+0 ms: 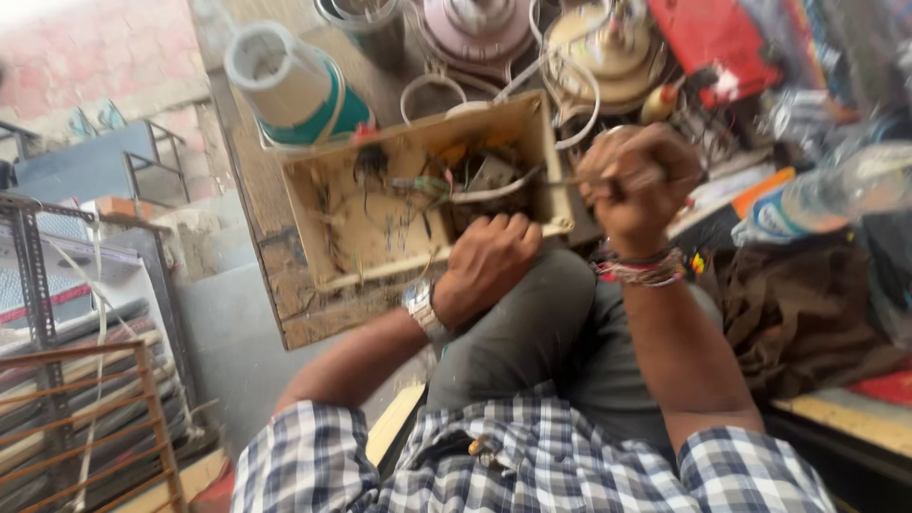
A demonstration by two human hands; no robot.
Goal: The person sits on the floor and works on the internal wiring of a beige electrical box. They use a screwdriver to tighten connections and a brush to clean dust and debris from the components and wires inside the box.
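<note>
In the head view, your left hand (487, 261) sits at the centre of the frame, its grip curled over the near rim of the shallow cream-coloured box (380, 214), fingers pressed onto the edge and steadying it. The box lies open side up on the worn wooden surface (275, 266), just above your knee, with wires and small parts (446, 180) tangled inside it. Your right hand (635, 185), right of centre, has its grip closed tight around a thin tool (570, 179) — the shaft points left into the box's right end; the tip is too blurred to make out. A white and teal cylinder (294, 85) stands just beyond the box, upper left. Round fan-like housings (475, 28) crowd the top edge, and a clear plastic bottle (826, 195) lies at the right.
</note>
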